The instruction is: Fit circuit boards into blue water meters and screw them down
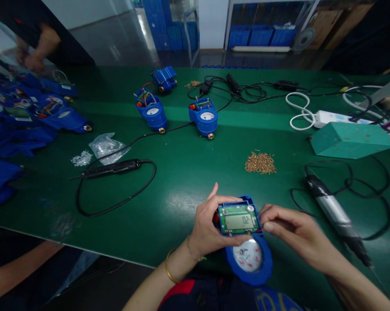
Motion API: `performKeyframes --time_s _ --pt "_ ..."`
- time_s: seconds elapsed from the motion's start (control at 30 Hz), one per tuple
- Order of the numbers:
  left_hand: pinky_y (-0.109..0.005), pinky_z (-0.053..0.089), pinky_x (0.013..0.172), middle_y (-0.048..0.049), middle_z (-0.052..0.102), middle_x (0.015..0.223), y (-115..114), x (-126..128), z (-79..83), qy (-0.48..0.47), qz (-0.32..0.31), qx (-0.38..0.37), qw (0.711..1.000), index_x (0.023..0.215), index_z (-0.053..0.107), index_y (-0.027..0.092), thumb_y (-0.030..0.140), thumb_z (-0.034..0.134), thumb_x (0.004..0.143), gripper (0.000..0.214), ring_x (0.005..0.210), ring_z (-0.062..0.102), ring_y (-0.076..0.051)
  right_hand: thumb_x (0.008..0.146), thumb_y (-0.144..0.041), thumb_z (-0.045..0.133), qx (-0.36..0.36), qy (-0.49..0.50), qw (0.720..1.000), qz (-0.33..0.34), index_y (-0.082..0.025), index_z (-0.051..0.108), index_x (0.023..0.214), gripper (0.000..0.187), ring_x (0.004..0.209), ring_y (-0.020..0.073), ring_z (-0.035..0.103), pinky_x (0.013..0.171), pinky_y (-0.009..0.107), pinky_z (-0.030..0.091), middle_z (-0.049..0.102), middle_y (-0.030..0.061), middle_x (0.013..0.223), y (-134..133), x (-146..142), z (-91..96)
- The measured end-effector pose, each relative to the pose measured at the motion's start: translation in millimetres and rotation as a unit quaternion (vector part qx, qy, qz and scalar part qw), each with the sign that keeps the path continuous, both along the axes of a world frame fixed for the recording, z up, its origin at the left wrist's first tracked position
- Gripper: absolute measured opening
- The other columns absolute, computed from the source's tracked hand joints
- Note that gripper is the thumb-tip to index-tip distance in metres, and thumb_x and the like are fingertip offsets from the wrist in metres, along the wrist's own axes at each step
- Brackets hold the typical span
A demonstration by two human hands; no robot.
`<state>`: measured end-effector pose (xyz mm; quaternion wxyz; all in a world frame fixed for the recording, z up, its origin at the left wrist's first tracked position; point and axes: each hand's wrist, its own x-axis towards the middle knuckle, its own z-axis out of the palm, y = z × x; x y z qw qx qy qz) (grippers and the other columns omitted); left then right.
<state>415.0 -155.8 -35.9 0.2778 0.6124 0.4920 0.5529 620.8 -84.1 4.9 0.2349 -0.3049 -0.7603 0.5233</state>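
Blue meter [247, 255] at near edge of tabletop [182, 166]. Left hand [209, 219] grip clasps its housing; right hand [295, 229] beside circuit board [238, 221], cannot tell if pinching. Probably stiff, weighty; board fragile: hold by housing.

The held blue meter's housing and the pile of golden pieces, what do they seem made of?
Housing: probably moulded plastic, satin; its blue looks uniform, with smooth rounded edges. Pile of golden pieces: likely metal, perhaps brass or plated steel; yellowish sheen suggests it.
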Motion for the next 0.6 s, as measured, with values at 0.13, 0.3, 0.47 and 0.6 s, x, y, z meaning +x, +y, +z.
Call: performKeyframes --time_s 0.13,0.3,0.47,0.6 --pt "-0.068 0.018 0.122 -0.0093 0.077 0.105 -1.0 -0.6 -2.1 -0.008 0.012 -0.005 1.000 0.113 0.063 0.018 0.049 0.088 0.062 0.064 0.090 0.076 -0.027 0.091 -0.013 0.061 0.176 0.103 0.978 -0.051 -0.019 0.071 0.091 0.012 0.078 0.0146 0.067 0.068 0.021 0.055 0.070 0.0053 0.084 -12.4 -4.2 -19.7" --pt "-0.067 0.022 0.122 -0.0082 0.077 0.103 -1.7 -2.8 -4.4 -0.006 0.013 -0.009 1.000 0.115 0.062 0.018 0.050 0.085 0.065 0.063 0.089 0.076 -0.026 0.090 -0.008 0.060 0.204 0.091 0.971 -0.088 -0.022 0.075 0.102 0.023 0.082 0.0149 0.066 0.069 0.024 0.056 0.067 0.0063 0.093 -23.1 -8.7 -25.6" --pt "-0.067 0.021 0.122 -0.0076 0.077 0.100 0.0 -5.4 -4.2 -0.006 0.012 -0.017 1.000 0.112 0.063 0.018 0.057 0.082 0.067 0.062 0.090 0.076 -0.027 0.092 -0.022 0.065 0.157 0.083 0.981 -0.075 -0.022 0.077 0.091 0.012 0.080 0.0134 0.061 0.065 0.022 0.053 0.061 0.0049 0.087 -16.4 -12.0 -14.0" --pt "-0.066 0.022 0.122 -0.0071 0.077 0.102 0.6 -5.8 -4.3 -0.019 0.004 -0.013 1.000 0.114 0.062 0.020 0.056 0.081 0.069 0.061 0.093 0.075 -0.027 0.093 -0.015 0.061 0.146 0.074 0.984 -0.063 -0.020 0.075 0.095 0.015 0.081 0.0126 0.066 0.069 0.021 0.054 0.069 0.0047 0.089 -18.6 -12.9 -10.5"
